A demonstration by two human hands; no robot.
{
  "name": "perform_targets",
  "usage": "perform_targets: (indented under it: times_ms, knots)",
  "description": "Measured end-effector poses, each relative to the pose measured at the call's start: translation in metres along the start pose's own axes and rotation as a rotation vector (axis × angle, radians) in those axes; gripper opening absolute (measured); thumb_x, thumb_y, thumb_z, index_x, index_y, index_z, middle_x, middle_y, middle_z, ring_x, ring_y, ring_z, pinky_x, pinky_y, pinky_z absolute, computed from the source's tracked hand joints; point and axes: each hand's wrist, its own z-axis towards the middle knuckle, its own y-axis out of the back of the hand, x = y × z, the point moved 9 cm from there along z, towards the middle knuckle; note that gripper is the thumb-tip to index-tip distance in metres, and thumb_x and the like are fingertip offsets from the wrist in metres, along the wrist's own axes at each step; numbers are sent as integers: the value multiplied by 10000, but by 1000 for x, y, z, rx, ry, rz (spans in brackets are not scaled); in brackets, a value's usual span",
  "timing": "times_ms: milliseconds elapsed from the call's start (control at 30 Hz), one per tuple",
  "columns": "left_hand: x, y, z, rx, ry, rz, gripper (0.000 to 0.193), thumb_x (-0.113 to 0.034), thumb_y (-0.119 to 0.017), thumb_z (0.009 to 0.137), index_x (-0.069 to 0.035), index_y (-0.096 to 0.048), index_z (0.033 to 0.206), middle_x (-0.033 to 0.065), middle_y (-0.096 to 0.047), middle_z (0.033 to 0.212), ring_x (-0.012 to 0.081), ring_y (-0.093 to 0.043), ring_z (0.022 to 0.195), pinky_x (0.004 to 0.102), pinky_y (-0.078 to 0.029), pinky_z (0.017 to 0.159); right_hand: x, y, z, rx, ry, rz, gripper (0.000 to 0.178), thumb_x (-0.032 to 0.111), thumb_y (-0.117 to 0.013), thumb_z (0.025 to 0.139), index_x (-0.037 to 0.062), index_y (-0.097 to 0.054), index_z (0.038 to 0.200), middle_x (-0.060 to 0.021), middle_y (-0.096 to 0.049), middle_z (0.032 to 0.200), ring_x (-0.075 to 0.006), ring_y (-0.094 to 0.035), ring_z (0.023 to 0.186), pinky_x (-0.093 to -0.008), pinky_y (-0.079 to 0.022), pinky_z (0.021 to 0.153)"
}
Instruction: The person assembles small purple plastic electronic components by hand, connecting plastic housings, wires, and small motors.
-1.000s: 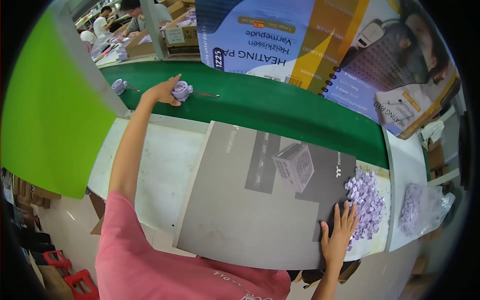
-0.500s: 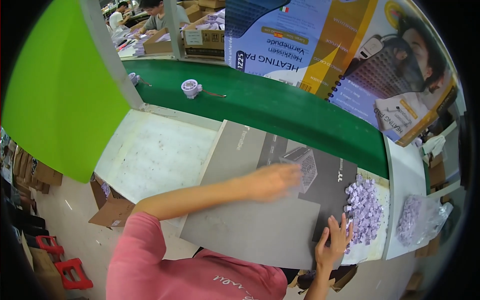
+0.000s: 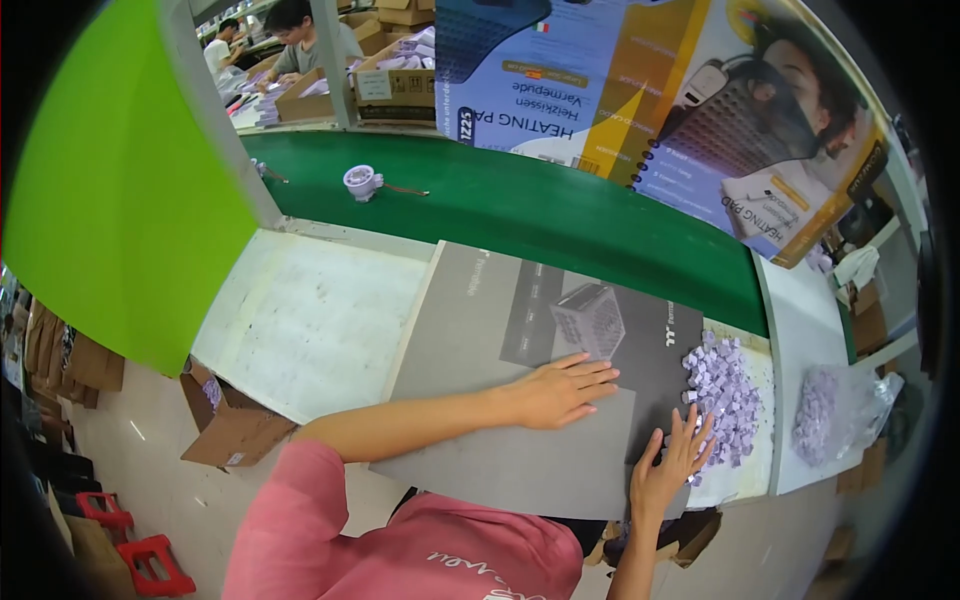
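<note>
My left hand (image 3: 562, 393) rests palm down on a grey printed cardboard sheet (image 3: 470, 345), its fingers stretched out and slightly spread, holding nothing. At the sheet's right edge is my right hand (image 3: 668, 468), fingers apart, beside a heap of small lilac pieces (image 3: 722, 395). Its fingertips reach the near left side of the heap; whether they touch any piece I cannot tell. The heap lies on a white worktop between the sheet and a raised white side ledge.
Beyond the worktop runs a green conveyor belt (image 3: 520, 218) carrying a small white round part with wires (image 3: 362, 183). A large printed box panel (image 3: 640, 110) hangs at upper right. A clear bag of lilac pieces (image 3: 820, 418) lies on the right ledge. A green panel (image 3: 115, 190) stands left; people work beyond.
My left hand has moved down and a little right from the printed picture and now lies flat. The right hand stays by the heap. The wired part on the belt appears slightly further left.
</note>
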Motion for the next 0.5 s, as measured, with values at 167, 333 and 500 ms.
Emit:
perform_targets:
  times_ms: [167,333,500]
  knots:
    - [1,4,1,-24,12,-41,477,-308,-506,1004,-70,-496,1418,115,-403,1548,255,-326,1465,456,-212,1216,-6,1,3,-29,-122,86,371,120,-554,977,-6,-541,1326,-198,-440,1500,-403,-315,1444,-514,-254,1162]
    - [1,5,2,-16,0,-38,481,-299,-519,997,-75,-496,1422,107,-412,1544,247,-336,1461,454,-232,1209,-6,0,0,-29,-116,213,463,-32,-516,894,-1,-523,1356,-188,-469,1481,-396,-371,1420,-485,-299,1153]
    - [-1,11,1,-24,-14,-53,479,-288,-536,989,-82,-502,1420,100,-425,1537,251,-350,1453,454,-259,1198,1,3,3,-23,-84,278,650,-117,-474,724,11,-527,1359,-175,-493,1457,-378,-391,1412,-481,-307,1154]
